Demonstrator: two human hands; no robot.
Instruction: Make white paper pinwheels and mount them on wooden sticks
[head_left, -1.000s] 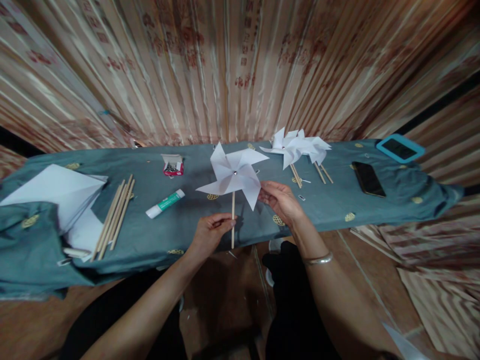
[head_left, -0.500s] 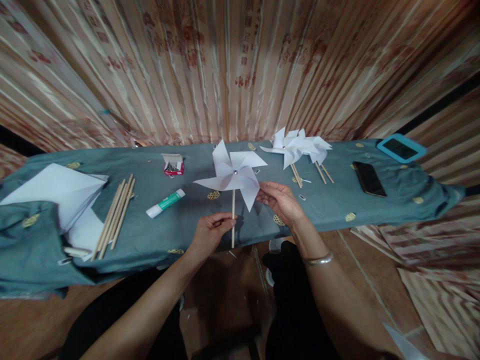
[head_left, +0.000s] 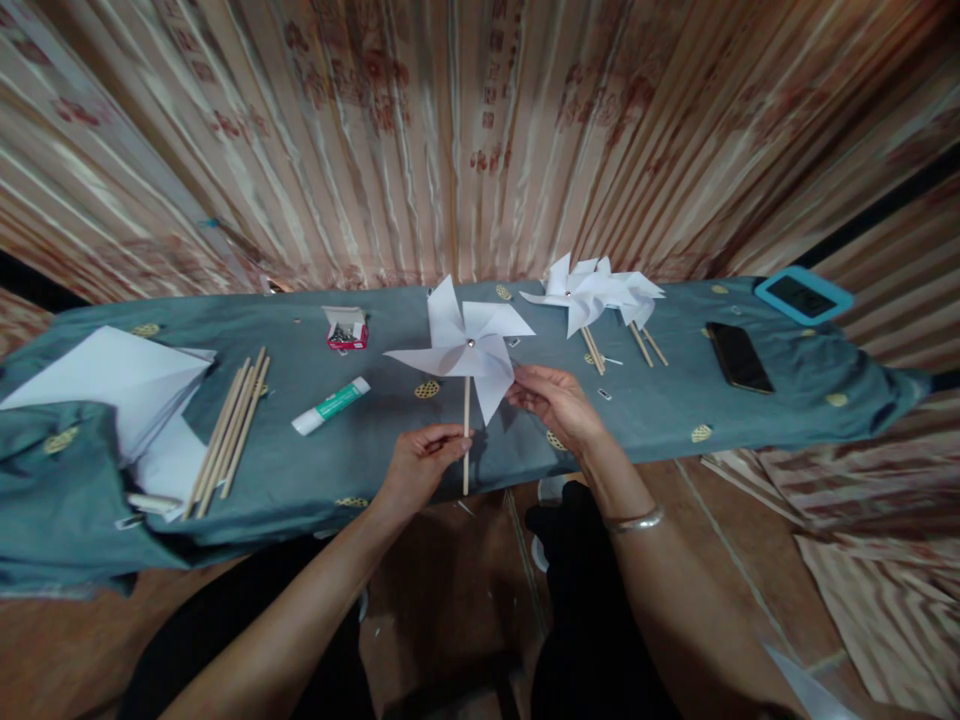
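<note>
A white paper pinwheel (head_left: 491,365) stands upright on a thin wooden stick (head_left: 466,450), with a silver pin at its centre. My left hand (head_left: 420,465) is closed, pinching the stick below the blades between thumb and fingers. At the wheel's lower right edge, my right hand (head_left: 559,405) has its fingers drawn together at a blade; the fingertips are partly hidden. Left of the pinwheel lie a green and white glue stick (head_left: 331,406) and a small red box of pins (head_left: 346,330), its lid up.
Several wooden sticks (head_left: 227,435) and white paper sheets (head_left: 112,375) lie at the left. Other pinwheels (head_left: 592,290) rest at the back right. Beyond them are a black phone (head_left: 739,357) and a blue-framed device (head_left: 804,296). A patterned curtain (head_left: 420,150) hangs behind the cloth-covered table (head_left: 300,490).
The pinwheel's blades have turned slightly clockwise. My right hand has shifted a little left with the blade edge, while my left hand keeps its hold on the stick.
</note>
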